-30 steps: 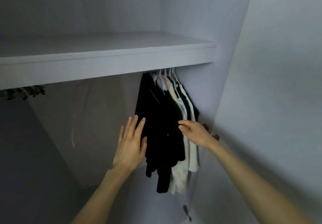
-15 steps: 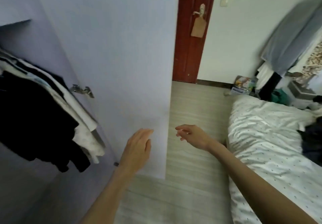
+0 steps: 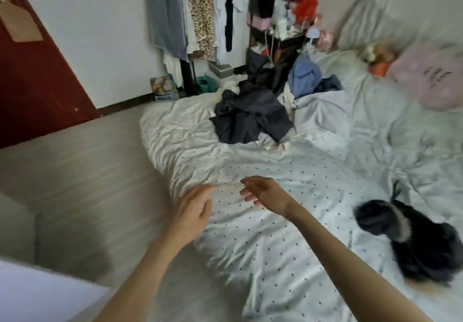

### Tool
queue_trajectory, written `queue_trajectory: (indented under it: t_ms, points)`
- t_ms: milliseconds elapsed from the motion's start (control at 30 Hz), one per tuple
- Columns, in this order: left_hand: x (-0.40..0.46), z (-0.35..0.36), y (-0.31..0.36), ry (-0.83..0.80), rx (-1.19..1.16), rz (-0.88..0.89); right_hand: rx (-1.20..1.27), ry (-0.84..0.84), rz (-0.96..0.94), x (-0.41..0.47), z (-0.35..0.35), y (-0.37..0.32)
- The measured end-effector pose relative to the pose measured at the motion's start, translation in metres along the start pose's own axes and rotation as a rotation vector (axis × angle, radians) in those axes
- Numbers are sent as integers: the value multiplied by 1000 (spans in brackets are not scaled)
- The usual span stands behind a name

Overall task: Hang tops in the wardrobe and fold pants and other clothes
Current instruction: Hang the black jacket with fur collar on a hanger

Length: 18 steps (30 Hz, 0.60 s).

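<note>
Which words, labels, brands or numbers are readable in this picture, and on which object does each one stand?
None can be read with certainty.
Pink pillow: a few lines of dark print, too blurred to read.
Colourful box on the floor by the clothes rack: printed pictures, any text too small to read.
Brown tag on the red door: no writing visible.

Left hand [image 3: 193, 211] and right hand [image 3: 265, 192] outstretched, fingers relaxed, holding nothing.

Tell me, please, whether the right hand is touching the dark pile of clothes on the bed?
Apart. The head view shows the right hand empty, with bare dotted sheet between it and the dark pile of clothes.
</note>
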<state>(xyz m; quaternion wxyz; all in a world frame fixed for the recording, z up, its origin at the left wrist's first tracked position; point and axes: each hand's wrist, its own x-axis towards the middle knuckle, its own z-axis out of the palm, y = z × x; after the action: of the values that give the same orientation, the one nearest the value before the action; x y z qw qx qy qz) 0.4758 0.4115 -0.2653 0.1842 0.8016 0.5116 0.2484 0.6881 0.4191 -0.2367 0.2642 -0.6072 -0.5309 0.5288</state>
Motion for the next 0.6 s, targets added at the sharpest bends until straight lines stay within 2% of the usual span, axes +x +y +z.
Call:
queue_trajectory:
  t_ms: [133,233,333,433,500,600]
  points:
    - [62,106,71,-211,1,100,33,197,82,-16,-112,81]
    - [94,168,111,-372,44,216,3,328,175,-23,-171,136]
    - [130,244,154,-515,88,275,-133,487,289,-31,-239,200]
    - [145,288,171,-606,174,303,-348,628,381,-35,-275,242]
    - [152,322,175,-684,233,284,-523,649,486,-35,-294,275]
    - [160,368,176,-815,357,250,-659,549,647,-33,-312,322]
